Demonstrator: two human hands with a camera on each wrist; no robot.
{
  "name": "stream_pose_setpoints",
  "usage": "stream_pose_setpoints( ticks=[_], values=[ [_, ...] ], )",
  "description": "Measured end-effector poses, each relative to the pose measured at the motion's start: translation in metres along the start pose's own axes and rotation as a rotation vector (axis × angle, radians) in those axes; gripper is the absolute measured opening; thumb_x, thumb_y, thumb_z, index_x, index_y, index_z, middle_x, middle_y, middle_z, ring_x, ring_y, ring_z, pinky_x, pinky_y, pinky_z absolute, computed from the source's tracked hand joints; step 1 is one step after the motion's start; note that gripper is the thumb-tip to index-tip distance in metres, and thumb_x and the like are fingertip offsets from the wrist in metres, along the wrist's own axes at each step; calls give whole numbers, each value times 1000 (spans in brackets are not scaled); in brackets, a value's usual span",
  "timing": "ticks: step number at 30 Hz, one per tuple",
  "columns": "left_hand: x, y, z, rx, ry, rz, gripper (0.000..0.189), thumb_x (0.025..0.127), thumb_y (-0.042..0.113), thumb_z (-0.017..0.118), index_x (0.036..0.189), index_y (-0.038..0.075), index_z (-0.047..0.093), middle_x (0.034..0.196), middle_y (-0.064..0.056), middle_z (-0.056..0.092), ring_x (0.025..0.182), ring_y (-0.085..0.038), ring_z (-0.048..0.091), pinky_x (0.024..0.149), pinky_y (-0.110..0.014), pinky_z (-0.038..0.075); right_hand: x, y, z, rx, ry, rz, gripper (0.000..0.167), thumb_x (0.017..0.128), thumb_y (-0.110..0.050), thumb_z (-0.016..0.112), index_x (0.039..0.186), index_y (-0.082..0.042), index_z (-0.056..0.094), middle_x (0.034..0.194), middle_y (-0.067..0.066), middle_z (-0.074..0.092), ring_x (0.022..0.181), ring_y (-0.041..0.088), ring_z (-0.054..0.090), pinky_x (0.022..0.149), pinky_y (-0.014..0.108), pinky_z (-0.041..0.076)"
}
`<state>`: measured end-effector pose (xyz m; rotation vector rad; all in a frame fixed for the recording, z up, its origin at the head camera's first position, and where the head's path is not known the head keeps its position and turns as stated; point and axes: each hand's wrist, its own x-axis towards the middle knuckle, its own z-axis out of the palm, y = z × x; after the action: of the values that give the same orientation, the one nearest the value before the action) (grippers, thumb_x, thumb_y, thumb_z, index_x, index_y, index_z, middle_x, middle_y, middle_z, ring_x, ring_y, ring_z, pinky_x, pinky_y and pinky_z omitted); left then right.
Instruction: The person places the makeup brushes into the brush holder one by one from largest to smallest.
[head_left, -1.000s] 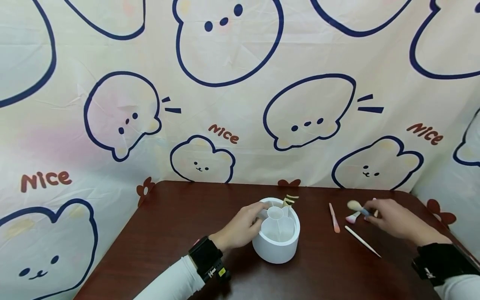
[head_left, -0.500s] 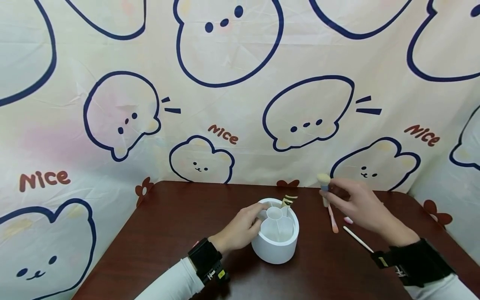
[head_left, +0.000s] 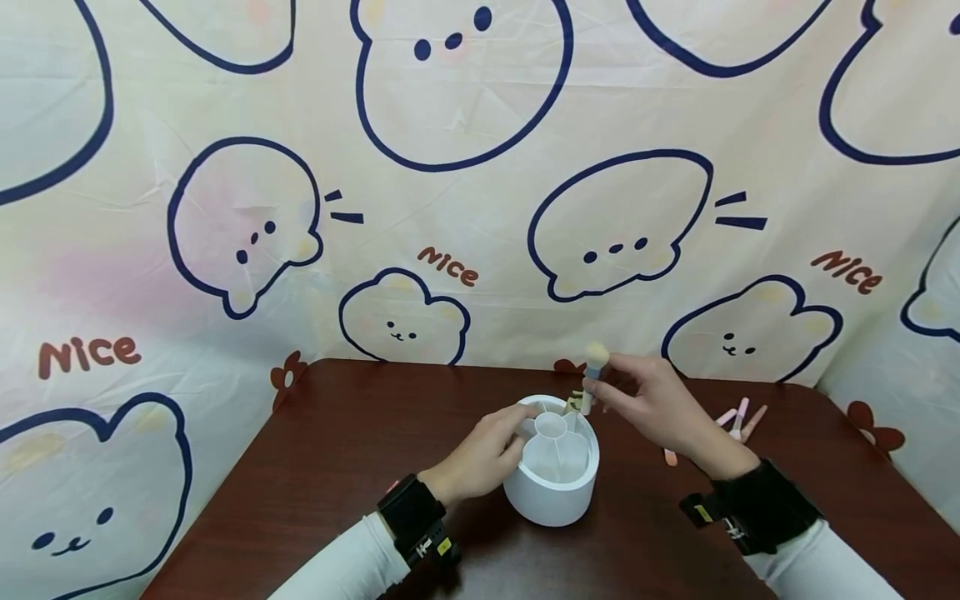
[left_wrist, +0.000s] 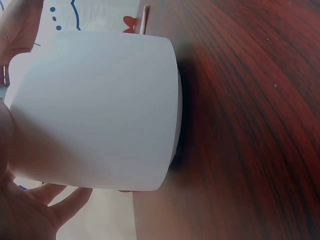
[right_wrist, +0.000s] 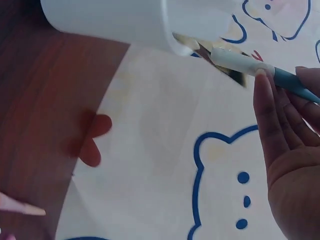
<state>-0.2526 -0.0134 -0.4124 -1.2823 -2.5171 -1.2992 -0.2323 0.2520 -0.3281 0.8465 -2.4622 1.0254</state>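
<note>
We see the brush [head_left: 594, 364] pinched between thumb and fingers of the right hand [head_left: 660, 406], bristles above them, lower end just beside the rim of the white holder [head_left: 551, 502]. Left hand [head_left: 482, 454]: fingers grip its left side.

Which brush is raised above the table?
The cream-bristled brush with the blue section, held bristles-up in the right grip; the pinkish brushes lie on the table.

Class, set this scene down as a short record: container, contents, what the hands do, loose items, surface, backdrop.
Container: white divided organizer, upright
Contents: gold-and-black item, sticking out
Left hand: holds the organizer
Right hand: pinches a brush, bristles up, near the organizer's rim
Loose items: slim tools, right of the organizer
Surface: dark wooden table
Backdrop: cartoon-print cloth
</note>
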Motion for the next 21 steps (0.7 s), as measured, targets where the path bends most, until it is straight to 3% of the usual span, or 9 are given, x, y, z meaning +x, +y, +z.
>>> stream_pose_setpoints(
  ticks=[6, 11, 21],
  values=[
    [0, 0, 3, -9, -7, -7, 41, 101, 1, 44, 138, 12, 56, 136, -1, 60, 111, -8, 55, 96, -26, 49, 1, 6, 18, 36, -24, 45, 19, 97, -11, 69, 115, -6, 71, 98, 4, 74, 80, 15, 71, 69, 28, 58],
    [1, 0, 4, 0, -2, 3, 38, 101, 2, 44, 136, 12, 56, 135, -1, 61, 115, -9, 57, 98, -28, 50, 1, 7, 24, 41, -83, 111, 17, 100, -17, 67, 114, -9, 72, 99, 1, 73, 82, 20, 71, 72, 27, 58],
    [1, 1, 1, 0, -4, -33, 38, 101, 0, 45, 135, 11, 57, 133, -2, 62, 116, -9, 57, 98, -28, 49, -3, 5, 5, -47, -71, 134, 16, 102, -18, 64, 113, -9, 72, 93, 0, 73, 80, 19, 69, 69, 30, 55]
  ],
)
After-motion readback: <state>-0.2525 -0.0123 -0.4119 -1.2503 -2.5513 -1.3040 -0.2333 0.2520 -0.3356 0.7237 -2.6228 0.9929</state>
